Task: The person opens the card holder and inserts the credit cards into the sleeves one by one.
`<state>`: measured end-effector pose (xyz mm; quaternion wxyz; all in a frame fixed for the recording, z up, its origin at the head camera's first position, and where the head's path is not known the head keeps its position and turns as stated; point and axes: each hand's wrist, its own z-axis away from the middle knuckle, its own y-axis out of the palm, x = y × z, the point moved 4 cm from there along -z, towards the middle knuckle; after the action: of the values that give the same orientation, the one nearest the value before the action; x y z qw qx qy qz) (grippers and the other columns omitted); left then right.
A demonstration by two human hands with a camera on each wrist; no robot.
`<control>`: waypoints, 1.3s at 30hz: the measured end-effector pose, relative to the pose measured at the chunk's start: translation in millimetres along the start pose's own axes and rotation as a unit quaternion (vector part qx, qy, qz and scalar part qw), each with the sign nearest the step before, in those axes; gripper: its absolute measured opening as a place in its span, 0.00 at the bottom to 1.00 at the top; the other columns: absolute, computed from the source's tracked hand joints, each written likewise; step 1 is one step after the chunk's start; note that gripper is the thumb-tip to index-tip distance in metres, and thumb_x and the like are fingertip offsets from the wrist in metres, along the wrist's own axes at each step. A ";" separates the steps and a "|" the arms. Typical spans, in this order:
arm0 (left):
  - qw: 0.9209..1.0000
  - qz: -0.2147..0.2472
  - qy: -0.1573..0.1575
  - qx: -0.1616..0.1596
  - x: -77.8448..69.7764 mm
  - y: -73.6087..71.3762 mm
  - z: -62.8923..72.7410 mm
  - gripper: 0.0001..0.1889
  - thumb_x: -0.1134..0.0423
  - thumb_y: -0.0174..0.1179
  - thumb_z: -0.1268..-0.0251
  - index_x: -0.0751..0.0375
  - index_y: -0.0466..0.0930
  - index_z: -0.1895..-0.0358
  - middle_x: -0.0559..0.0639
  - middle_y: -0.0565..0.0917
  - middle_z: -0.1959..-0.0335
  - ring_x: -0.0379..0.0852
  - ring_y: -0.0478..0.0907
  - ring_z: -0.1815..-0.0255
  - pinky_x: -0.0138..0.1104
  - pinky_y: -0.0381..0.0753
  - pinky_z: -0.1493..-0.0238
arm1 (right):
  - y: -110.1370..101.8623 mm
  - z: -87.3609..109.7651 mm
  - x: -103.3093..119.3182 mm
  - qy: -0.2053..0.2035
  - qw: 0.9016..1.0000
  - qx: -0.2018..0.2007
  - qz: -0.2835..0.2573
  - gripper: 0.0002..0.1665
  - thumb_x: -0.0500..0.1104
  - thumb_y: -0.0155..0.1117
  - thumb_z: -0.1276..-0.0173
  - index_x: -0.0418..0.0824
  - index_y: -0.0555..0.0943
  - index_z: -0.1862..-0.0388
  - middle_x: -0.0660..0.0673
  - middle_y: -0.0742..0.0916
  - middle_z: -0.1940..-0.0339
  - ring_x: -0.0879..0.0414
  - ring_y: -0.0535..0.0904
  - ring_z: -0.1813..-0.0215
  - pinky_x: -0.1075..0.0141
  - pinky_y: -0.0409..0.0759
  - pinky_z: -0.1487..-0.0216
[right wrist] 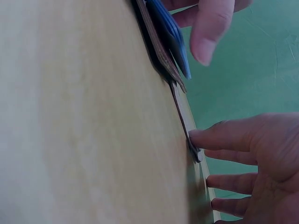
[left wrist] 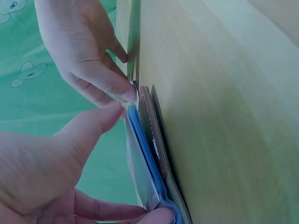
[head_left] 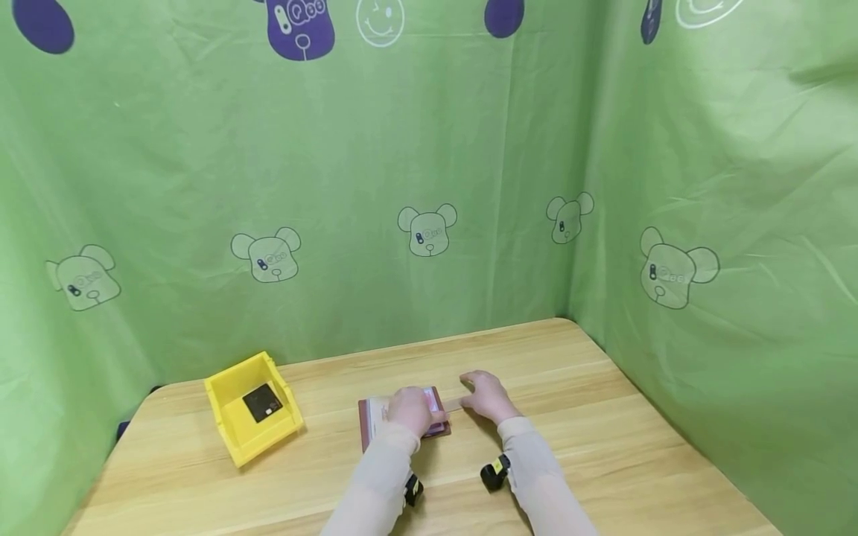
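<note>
A brown wallet (head_left: 364, 428) with stitched edges lies opened out on the table, its blue-edged clear sleeves (left wrist: 147, 149) fanned a little above the cover. Across its middle rests my left hand (head_left: 410, 411), thumb stretched toward the right edge and other fingertips on the sleeves. From the wallet's right side a thin strap (right wrist: 183, 109) sticks out flat over the wood. My right hand (head_left: 489, 398) touches the strap's end with an extended digit, its other fingers spread down toward the tabletop. The wallet's centre is hidden under my left hand.
A yellow bin (head_left: 234, 439) stands on the left of the wooden table (head_left: 576, 387), with a flat black square (head_left: 262, 403) inside. Green curtains (head_left: 375, 298) printed with bear heads enclose the back and sides. Black wrist cameras (head_left: 494, 473) sit on both forearms.
</note>
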<state>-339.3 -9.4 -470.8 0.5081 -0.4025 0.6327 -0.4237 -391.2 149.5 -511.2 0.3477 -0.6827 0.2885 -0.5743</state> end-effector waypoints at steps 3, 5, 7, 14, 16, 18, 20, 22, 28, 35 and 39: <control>1.000 0.006 -0.006 0.010 -1.1 -0.6 -1.4 0.26 0.43 0.72 0.52 0.60 0.73 0.87 0.57 0.85 0.72 0.53 0.81 0.68 0.42 0.84 0.57 | -0.4 -0.7 0.0 0.000 1.000 -0.001 0.000 0.30 0.36 0.71 0.46 0.30 0.78 0.42 0.31 0.80 0.39 0.34 0.71 0.33 0.43 0.66 0.29; 1.000 0.005 -0.007 0.014 -1.9 -0.7 -1.6 0.25 0.45 0.72 0.50 0.60 0.74 0.86 0.57 0.85 0.71 0.53 0.82 0.67 0.41 0.84 0.57 | -0.4 -0.9 -0.2 0.001 1.000 0.000 -0.002 0.30 0.36 0.71 0.46 0.30 0.78 0.42 0.30 0.80 0.39 0.34 0.71 0.33 0.43 0.66 0.29; 1.000 0.002 -0.008 0.017 -2.6 -1.2 -1.7 0.24 0.45 0.72 0.50 0.60 0.75 0.85 0.57 0.85 0.72 0.53 0.81 0.67 0.41 0.84 0.57 | -0.2 -1.0 -0.4 0.001 1.000 0.001 -0.004 0.30 0.35 0.71 0.46 0.30 0.78 0.42 0.30 0.80 0.39 0.34 0.71 0.34 0.43 0.66 0.29; 0.999 -0.039 -0.004 0.013 -5.1 -2.3 -0.5 0.27 0.40 0.71 0.51 0.58 0.72 0.89 0.53 0.84 0.74 0.49 0.80 0.70 0.37 0.83 0.62 | 0.6 -0.4 -1.1 -0.003 1.000 -0.001 0.004 0.31 0.36 0.71 0.47 0.30 0.78 0.43 0.30 0.80 0.40 0.34 0.72 0.34 0.43 0.66 0.30; 0.998 -0.057 0.003 0.012 -6.0 -1.7 -0.3 0.27 0.41 0.70 0.50 0.57 0.73 0.89 0.52 0.85 0.74 0.48 0.80 0.71 0.36 0.82 0.64 | 0.7 -0.2 -1.0 -0.003 1.000 -0.002 0.004 0.31 0.36 0.71 0.48 0.30 0.79 0.43 0.30 0.80 0.40 0.34 0.72 0.34 0.43 0.67 0.30; 0.998 -0.069 0.010 0.008 -6.8 -1.8 -0.5 0.26 0.42 0.70 0.49 0.57 0.73 0.88 0.52 0.84 0.74 0.48 0.80 0.71 0.35 0.82 0.65 | 0.5 0.2 -0.6 -0.003 1.000 -0.002 0.005 0.31 0.36 0.71 0.48 0.30 0.79 0.43 0.30 0.80 0.40 0.34 0.72 0.34 0.43 0.67 0.30; 0.998 -0.065 0.014 0.010 -6.4 -1.3 -1.1 0.25 0.43 0.69 0.48 0.57 0.72 0.88 0.52 0.83 0.76 0.47 0.79 0.72 0.35 0.82 0.67 | 0.3 0.4 -0.3 -0.004 1.000 -0.003 0.006 0.31 0.36 0.71 0.48 0.30 0.79 0.43 0.30 0.80 0.40 0.34 0.72 0.34 0.43 0.67 0.30; 0.999 -0.050 0.017 0.013 -4.6 -0.3 -2.4 0.26 0.44 0.69 0.48 0.57 0.70 0.89 0.51 0.82 0.79 0.47 0.77 0.75 0.36 0.81 0.69 | 0.2 0.5 -0.2 -0.003 1.000 -0.003 0.007 0.30 0.36 0.71 0.48 0.30 0.79 0.43 0.30 0.80 0.40 0.34 0.72 0.34 0.43 0.67 0.30; 0.999 0.043 0.005 0.027 8.4 1.2 -7.8 0.26 0.47 0.70 0.48 0.54 0.64 0.89 0.50 0.76 0.83 0.44 0.69 0.81 0.34 0.75 0.77 | 0.1 -0.4 -0.3 -0.005 1.000 -0.006 0.010 0.30 0.36 0.71 0.47 0.30 0.79 0.43 0.30 0.81 0.40 0.35 0.72 0.34 0.44 0.67 0.30; 0.953 0.270 -0.066 0.120 29.1 -14.2 -0.9 0.14 0.58 0.63 0.43 0.63 0.77 0.80 0.54 0.82 0.79 0.47 0.81 0.82 0.35 0.84 0.77 | -0.9 -0.5 1.0 0.000 1.000 -0.004 0.013 0.29 0.36 0.71 0.46 0.30 0.79 0.43 0.31 0.81 0.41 0.35 0.73 0.35 0.44 0.68 0.30; 0.911 0.374 -0.087 0.151 45.3 -17.7 4.4 0.11 0.63 0.60 0.41 0.72 0.77 0.67 0.59 0.82 0.72 0.50 0.83 0.78 0.40 0.88 0.70 | 0.5 -0.1 0.7 0.005 1.000 0.001 0.013 0.29 0.35 0.71 0.45 0.31 0.78 0.42 0.31 0.81 0.40 0.35 0.72 0.34 0.44 0.68 0.30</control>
<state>-340.8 -58.2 -468.3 0.7373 -0.0902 0.6184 -0.2564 -391.3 148.7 -511.2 0.3538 -0.6759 0.2986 -0.5735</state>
